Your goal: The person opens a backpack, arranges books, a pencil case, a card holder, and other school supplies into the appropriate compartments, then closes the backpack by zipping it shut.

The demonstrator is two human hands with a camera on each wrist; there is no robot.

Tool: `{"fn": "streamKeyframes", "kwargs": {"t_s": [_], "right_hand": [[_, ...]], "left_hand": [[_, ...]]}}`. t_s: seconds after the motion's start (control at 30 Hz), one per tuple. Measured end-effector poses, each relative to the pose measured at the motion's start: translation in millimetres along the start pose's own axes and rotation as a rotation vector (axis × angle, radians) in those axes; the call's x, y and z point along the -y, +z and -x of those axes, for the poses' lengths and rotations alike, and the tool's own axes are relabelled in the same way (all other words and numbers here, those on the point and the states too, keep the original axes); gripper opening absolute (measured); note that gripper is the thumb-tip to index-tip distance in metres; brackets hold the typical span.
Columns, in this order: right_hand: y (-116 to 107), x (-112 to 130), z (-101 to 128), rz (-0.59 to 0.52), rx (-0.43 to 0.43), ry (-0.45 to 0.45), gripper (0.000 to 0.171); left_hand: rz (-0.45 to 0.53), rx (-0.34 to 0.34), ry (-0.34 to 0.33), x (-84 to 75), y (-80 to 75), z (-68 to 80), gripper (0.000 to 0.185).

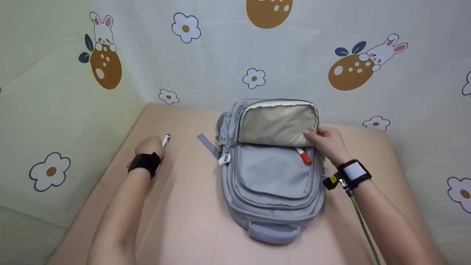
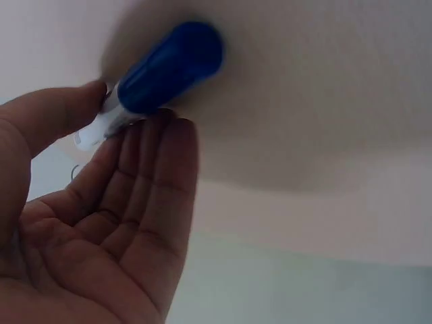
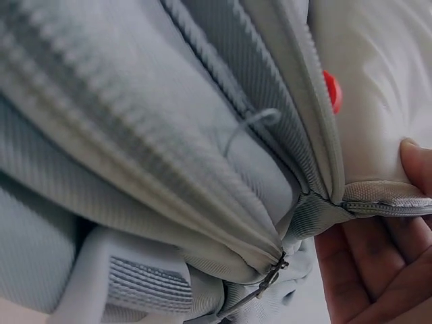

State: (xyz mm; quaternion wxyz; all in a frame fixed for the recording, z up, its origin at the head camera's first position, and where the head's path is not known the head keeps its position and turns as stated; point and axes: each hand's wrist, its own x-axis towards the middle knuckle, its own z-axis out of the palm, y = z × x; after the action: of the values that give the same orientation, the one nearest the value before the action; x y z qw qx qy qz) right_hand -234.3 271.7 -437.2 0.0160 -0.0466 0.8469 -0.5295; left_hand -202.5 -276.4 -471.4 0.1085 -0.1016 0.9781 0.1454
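Cartoon-rabbit cloth backs a tan table (image 1: 184,221) where a grey backpack (image 1: 274,176) lies at centre, front pocket gaping. At three o'clock, the right hand (image 1: 327,141) pinches the pocket flap (image 1: 278,127) up; a slack pinch could drop it over the red-capped marker (image 1: 303,156). At nine o'clock, the left hand (image 1: 149,147) pinches a blue-capped marker (image 2: 165,64) by its fingertips, which might slip and roll.

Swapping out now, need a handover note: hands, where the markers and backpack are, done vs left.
Left hand: pinches the blue-capped marker low over the table, left of the backpack.
Right hand: holds the open flap at the backpack's right edge.
Red-capped marker: lies at the pocket opening, partly in.
Done: pocket unzipped, red one partly in.
Left: likely blue marker in, pocket zipped.
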Motion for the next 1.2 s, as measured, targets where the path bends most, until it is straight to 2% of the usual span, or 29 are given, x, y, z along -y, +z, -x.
{"fn": "streamKeyframes", "kwargs": {"t_s": [0.1, 0.17, 0.23, 0.33, 0.4, 0.5, 0.6, 0.63, 0.7, 0.8, 0.93, 1.03, 1.2], "right_hand": [[-0.2, 0.1, -0.6, 0.007, 0.004, -0.005, 0.044], [-0.7, 0.4, -0.7, 0.010, 0.006, -0.008, 0.044], [-1.2, 0.8, -0.7, 0.011, 0.005, -0.013, 0.044], [-1.8, 1.7, -0.4, 0.011, -0.004, -0.017, 0.044], [-2.2, 2.5, -0.3, 0.007, -0.013, -0.018, 0.044], [-1.9, 2.9, 0.1, 0.005, -0.012, -0.015, 0.043], [-0.7, 2.9, 0.7, 0.001, -0.012, -0.013, 0.043], [0.0, 2.8, 0.8, 0.003, -0.014, -0.016, 0.042], [1.5, 2.7, 1.2, 0.001, -0.019, -0.018, 0.042], [3.4, 1.9, 1.2, 0.003, -0.025, -0.021, 0.042], [4.5, 1.1, 1.9, 0.021, -0.033, -0.030, 0.043], [3.5, 2.2, 2.6, 0.029, -0.040, -0.042, 0.043], [0.0, 8.6, 3.5, 0.022, -0.049, -0.053, 0.046]], "left_hand": [[0.041, -0.048, 0.047, -4.1, 1.7, -0.7, 0.012], [0.103, -0.100, 0.106, -13.5, 0.0, 2.5, 0.016], [0.178, -0.157, 0.184, -29.7, -3.6, 10.3, 0.020], [0.252, -0.251, 0.324, -62.4, -10.9, 30.2, 0.022], [0.267, -0.311, 0.451, -85.9, -13.9, 45.3, 0.021], [0.219, -0.390, 0.702, -120.2, -12.5, 66.8, 0.017], [0.098, -0.459, 0.967, -153.5, -2.2, 82.3, 0.018], [0.042, -0.487, 1.035, -164.0, 2.4, 85.7, 0.018], [-0.066, -0.525, 1.121, -184.0, 11.9, 90.1, 0.019], [-0.230, -0.548, 1.149, -210.2, 26.5, 90.5, 0.013], [-0.405, -0.537, 1.116, -235.2, 42.7, 85.1, 0.008], [-0.479, -0.568, 1.086, -247.5, 51.6, 80.0, 0.011], [-0.526, -0.693, 1.056, -258.9, 62.0, 72.6, 0.014]]}}
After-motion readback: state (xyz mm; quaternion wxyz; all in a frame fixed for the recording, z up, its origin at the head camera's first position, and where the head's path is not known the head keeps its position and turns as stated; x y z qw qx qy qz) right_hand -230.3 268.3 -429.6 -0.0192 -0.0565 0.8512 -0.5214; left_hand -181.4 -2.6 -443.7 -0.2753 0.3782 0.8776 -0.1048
